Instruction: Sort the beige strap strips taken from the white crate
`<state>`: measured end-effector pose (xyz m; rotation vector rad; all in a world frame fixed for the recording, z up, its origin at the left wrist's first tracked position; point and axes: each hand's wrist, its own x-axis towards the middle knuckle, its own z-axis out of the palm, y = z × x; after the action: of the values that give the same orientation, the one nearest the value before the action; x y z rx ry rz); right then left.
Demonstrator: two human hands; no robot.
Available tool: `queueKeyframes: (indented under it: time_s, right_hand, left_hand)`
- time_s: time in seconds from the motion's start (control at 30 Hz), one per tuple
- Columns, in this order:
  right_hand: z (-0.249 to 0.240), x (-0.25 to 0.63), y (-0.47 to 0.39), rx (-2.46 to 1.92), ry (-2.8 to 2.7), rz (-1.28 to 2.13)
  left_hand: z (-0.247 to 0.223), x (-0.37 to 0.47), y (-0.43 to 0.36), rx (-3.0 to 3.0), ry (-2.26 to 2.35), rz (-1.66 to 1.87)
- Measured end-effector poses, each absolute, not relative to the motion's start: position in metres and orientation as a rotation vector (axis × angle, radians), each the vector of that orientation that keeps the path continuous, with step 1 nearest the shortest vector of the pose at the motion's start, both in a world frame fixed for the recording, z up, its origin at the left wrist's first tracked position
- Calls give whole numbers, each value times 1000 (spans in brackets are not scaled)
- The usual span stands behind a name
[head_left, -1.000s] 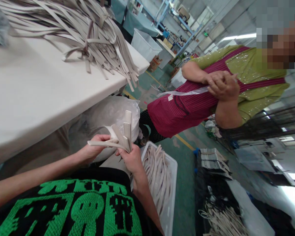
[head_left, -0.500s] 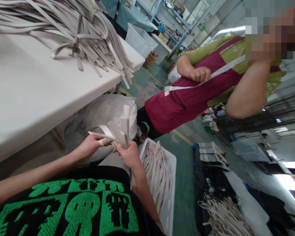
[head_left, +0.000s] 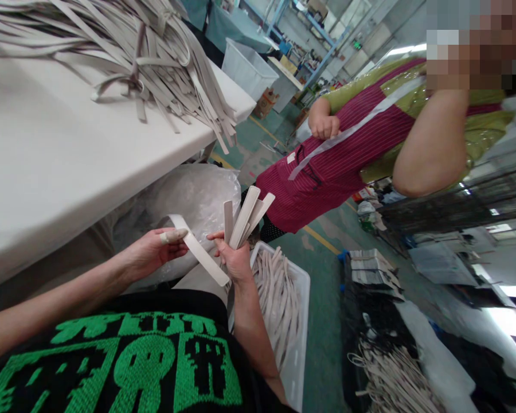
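My left hand (head_left: 163,249), with tape around one finger, pinches a single flat beige strap (head_left: 204,257) between thumb and fingers. The strap curls behind that hand, and its rounded end slants down toward my lap. A small fan of similar beige straps (head_left: 246,217) is gripped in my right hand (head_left: 235,261), their ends pointing up. Both hands are above my lap, a short way apart. Beside my right forearm stands a white plastic crate (head_left: 304,321) holding many long straps (head_left: 277,298).
At the left, a white-topped table (head_left: 90,155) bears a large tied bundle of straps (head_left: 167,63). Clear plastic sheeting (head_left: 198,189) bulges below its edge. A person in a striped red apron (head_left: 348,155) stands ahead, holding a white tape. More straps (head_left: 395,373) lie at lower right.
My left hand has drawn one strap away from the bunch, turning it downward. My right hand has shifted slightly right, its straps now leaning right. The other person's hand has moved left along the tape.
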<state>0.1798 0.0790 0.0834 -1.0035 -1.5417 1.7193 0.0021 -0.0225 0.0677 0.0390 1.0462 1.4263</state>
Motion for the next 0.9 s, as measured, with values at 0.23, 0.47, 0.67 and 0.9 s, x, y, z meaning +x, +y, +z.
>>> queueKeyframes:
  time_s: [0.23, 0.47, 0.67, 0.9]
  right_hand:
    - [93, 191, 57, -1111, -1636, 1835]
    - [92, 188, 51, -1073, -1892, 1585]
    - [78, 178, 66, -974, -1767, 1650]
    - [63, 164, 70, -691, -1855, 1797]
  left_hand:
    - [65, -3, -20, 190, 1261, 1474]
    - [64, 15, -27, 395, 1213, 1315]
    - [70, 13, -32, 334, 1177, 1318]
    - [78, 28, -40, 287, 965, 1257]
